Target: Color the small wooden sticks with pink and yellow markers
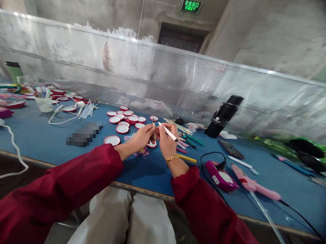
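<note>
Between the fingertips of my left hand [143,136] stands a small brown stick-like piece [153,124], dark at its top. My right hand [168,141], close beside it, grips a white pen [168,132] with a black end; the pen slants down to the right and its other end points toward the brown piece. Both hands almost meet above the blue table. Under them lie small colourful loops [142,152] and a red-rimmed white lid [151,143], partly hidden. More such lids [122,129] are spread just behind my left hand.
A pixelated dark slab [84,134] lies left of my arms. On the right are a purple box [221,176] with a cable, a pink glue gun [253,183], a phone [231,149] and a black bottle [223,117]. A perforated metal screen [181,79] borders the table's back.
</note>
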Demonstrator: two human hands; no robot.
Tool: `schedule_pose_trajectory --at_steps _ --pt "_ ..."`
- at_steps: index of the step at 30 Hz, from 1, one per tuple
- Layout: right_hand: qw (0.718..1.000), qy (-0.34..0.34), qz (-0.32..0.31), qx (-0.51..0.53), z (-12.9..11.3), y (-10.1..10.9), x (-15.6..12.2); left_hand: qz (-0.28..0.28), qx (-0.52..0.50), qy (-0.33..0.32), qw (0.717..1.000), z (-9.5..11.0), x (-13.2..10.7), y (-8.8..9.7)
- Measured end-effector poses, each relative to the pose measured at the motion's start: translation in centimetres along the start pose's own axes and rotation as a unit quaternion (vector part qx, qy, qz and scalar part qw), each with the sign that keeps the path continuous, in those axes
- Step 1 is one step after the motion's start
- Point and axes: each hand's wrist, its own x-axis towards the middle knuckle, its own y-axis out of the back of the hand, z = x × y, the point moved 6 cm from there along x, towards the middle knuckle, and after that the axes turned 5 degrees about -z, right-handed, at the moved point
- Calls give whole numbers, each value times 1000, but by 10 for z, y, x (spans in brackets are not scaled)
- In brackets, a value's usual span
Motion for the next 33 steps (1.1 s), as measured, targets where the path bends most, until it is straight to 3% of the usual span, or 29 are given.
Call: schedule_pose_trajectory --at_steps 7,14,22,33 --pt "1000 -3 23 -3 -12 4 -1 -2 -30 6 1000 -4 0 -1" --pt "999 -34 15 39 -1 3 0 -4 -14 20 1000 1 -2 -4" --pt "1000 -14 13 12 0 3 1 48 -1 37 998 -2 0 6" --pt "1000 -6 23 18 -5 2 0 25 -32 15 999 -4 0 3"
